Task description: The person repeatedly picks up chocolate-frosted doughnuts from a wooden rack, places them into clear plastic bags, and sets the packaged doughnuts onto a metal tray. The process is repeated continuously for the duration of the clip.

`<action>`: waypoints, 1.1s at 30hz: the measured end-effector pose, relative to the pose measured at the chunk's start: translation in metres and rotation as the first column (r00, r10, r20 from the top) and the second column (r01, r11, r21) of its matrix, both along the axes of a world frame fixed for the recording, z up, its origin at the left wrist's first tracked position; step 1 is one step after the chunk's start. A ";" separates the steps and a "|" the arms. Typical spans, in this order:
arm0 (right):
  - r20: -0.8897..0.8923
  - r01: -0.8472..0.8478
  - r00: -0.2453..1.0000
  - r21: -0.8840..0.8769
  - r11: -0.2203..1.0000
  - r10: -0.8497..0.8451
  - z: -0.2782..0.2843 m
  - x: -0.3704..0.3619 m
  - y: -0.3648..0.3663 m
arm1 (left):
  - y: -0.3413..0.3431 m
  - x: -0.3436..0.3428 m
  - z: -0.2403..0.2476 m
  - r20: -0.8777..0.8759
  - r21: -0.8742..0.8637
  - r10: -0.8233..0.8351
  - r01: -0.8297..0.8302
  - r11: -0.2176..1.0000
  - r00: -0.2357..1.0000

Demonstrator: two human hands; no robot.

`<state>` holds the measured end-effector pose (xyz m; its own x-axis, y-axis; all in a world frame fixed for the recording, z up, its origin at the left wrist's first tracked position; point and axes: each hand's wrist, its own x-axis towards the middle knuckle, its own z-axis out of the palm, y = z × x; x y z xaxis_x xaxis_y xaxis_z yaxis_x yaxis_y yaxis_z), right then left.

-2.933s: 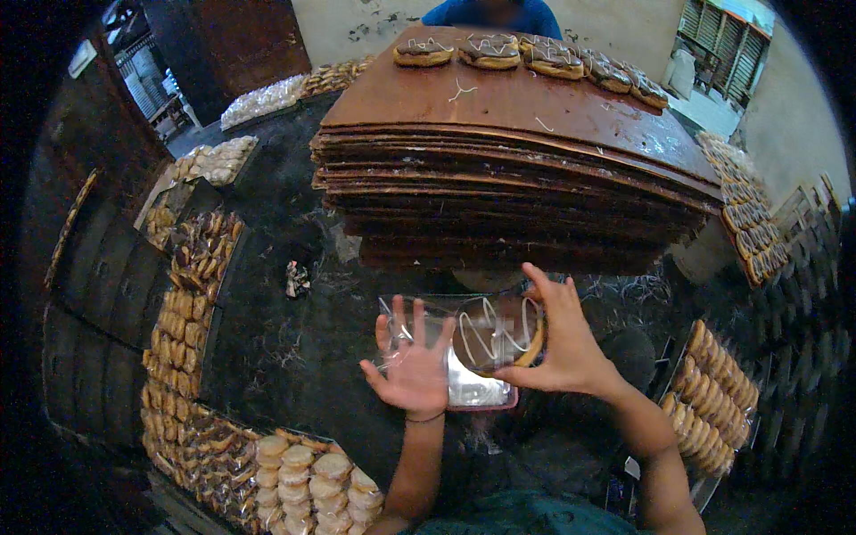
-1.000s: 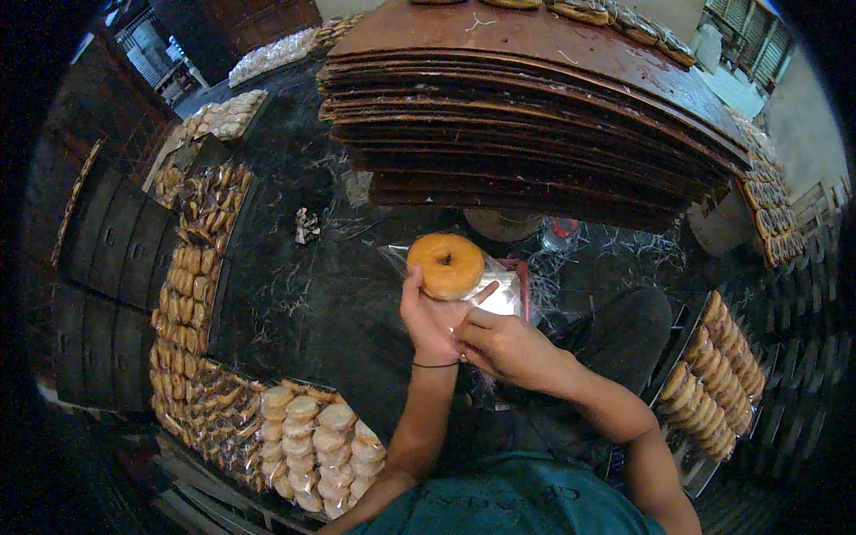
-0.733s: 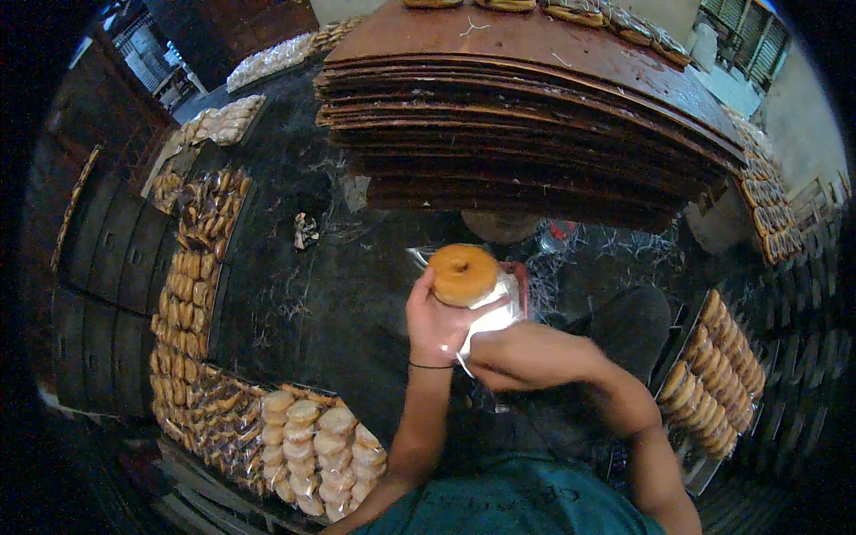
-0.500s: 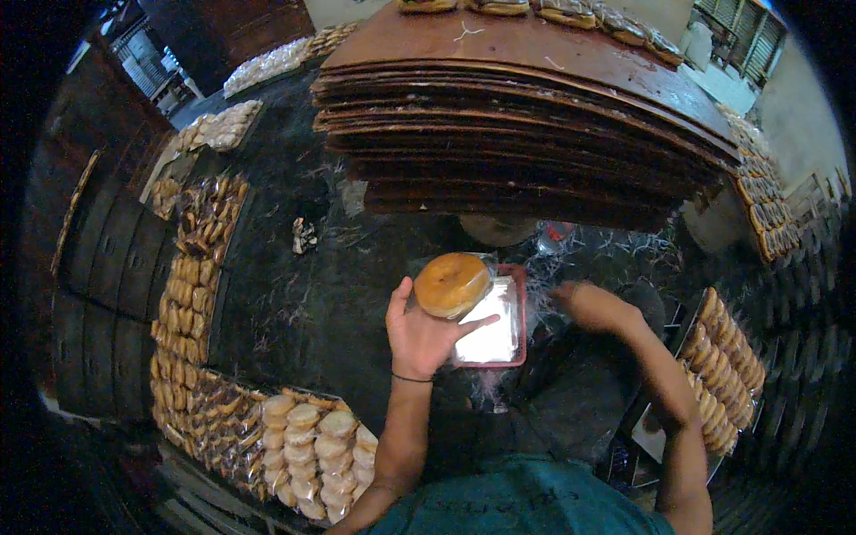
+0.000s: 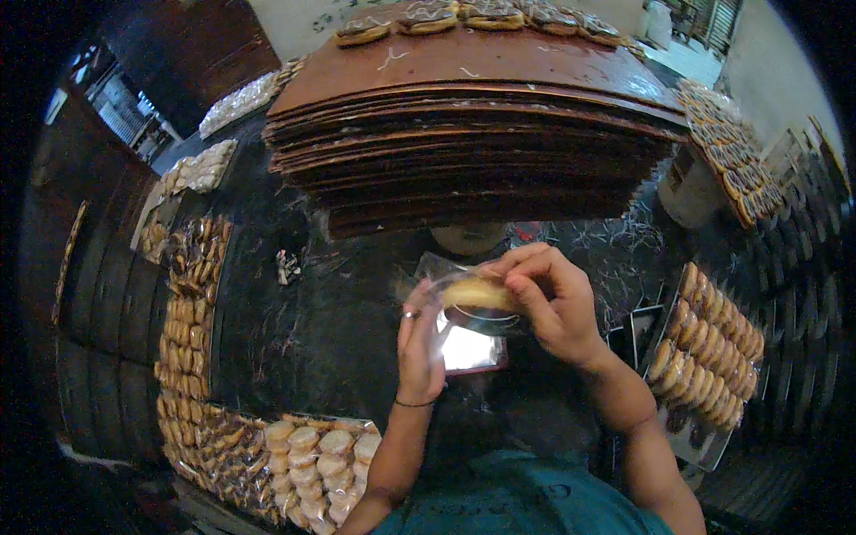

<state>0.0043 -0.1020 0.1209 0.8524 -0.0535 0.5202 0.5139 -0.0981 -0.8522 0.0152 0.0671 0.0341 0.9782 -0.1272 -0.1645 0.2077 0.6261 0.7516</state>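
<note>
A round golden doughnut [image 5: 475,293] in a clear plastic bag [image 5: 436,266] is held up in front of me, turned on its edge. It is somewhat blurred. My left hand [image 5: 417,346], a ring on one finger, supports the bag from the left side. From the right, the fingers of my right hand [image 5: 557,299] pinch the plastic at the upper edge of the doughnut. Just below lies a pinkish tray [image 5: 505,358] with a bright stack of clear or white bags [image 5: 470,346], partly hidden by the doughnut.
A tall stack of brown boards [image 5: 464,116] with iced buns [image 5: 490,13] on top stands ahead. Rows of bagged pastries [image 5: 185,339] line the left side. Pale round buns [image 5: 312,464] lie at the lower left. On the right sits a tilted tray of doughnuts [image 5: 713,343].
My right hand has come in from the right and taken hold of the plastic. The doughnut, flat on my left palm before, is now tilted on edge between both hands.
</note>
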 end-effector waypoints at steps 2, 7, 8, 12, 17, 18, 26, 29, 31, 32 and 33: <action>-0.210 -0.012 0.977 0.093 0.996 0.031 -0.017 -0.013 -0.015 | 0.002 -0.007 0.006 0.190 0.161 -0.101 0.070 0.984 0.977; -0.513 0.183 0.845 0.543 0.820 0.151 -0.081 -0.051 -0.039 | -0.025 -0.014 -0.025 0.263 0.477 -0.265 0.113 0.871 0.928; -0.550 0.266 0.827 0.569 0.778 0.119 -0.097 -0.054 -0.042 | -0.029 -0.013 -0.030 0.189 0.429 -0.215 0.117 0.896 0.958; -0.511 0.343 0.843 0.269 0.900 -0.169 -0.120 -0.055 -0.051 | -0.034 -0.012 -0.039 0.150 0.398 -0.101 0.034 0.917 0.984; -0.531 0.190 0.846 0.224 0.956 -0.044 -0.124 -0.048 -0.064 | -0.038 -0.005 -0.021 0.226 0.485 -0.185 0.055 0.873 0.956; -0.520 0.173 0.853 0.191 0.966 -0.049 -0.123 -0.046 -0.063 | -0.038 -0.004 -0.022 0.259 0.523 -0.218 0.053 0.850 0.941; -0.577 0.174 0.805 0.450 0.876 0.136 -0.114 -0.054 -0.052 | -0.037 -0.014 -0.020 0.061 0.291 -0.142 0.119 0.949 0.988; -0.432 0.092 0.899 0.035 0.995 -0.068 -0.077 -0.041 -0.064 | -0.024 -0.003 -0.008 0.167 0.406 -0.205 0.122 0.906 0.964; -0.367 0.145 0.914 -0.093 0.985 -0.169 -0.056 -0.053 -0.067 | -0.020 -0.009 0.027 0.332 0.504 -0.165 -0.027 0.863 0.929; -0.329 0.170 0.920 -0.153 0.973 -0.213 -0.052 -0.058 -0.067 | -0.016 -0.016 0.032 0.356 0.550 -0.158 -0.070 0.832 0.921; -0.352 0.189 0.907 -0.154 0.970 -0.233 -0.066 -0.068 -0.058 | -0.012 -0.025 0.014 0.302 0.583 -0.136 -0.070 0.810 0.944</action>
<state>-0.0636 -0.1605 0.0554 0.9589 -0.2122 0.1884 0.1258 -0.2771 -0.9526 -0.0099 0.0547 0.0486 0.9851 -0.1417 0.0975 -0.0913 0.0497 0.9946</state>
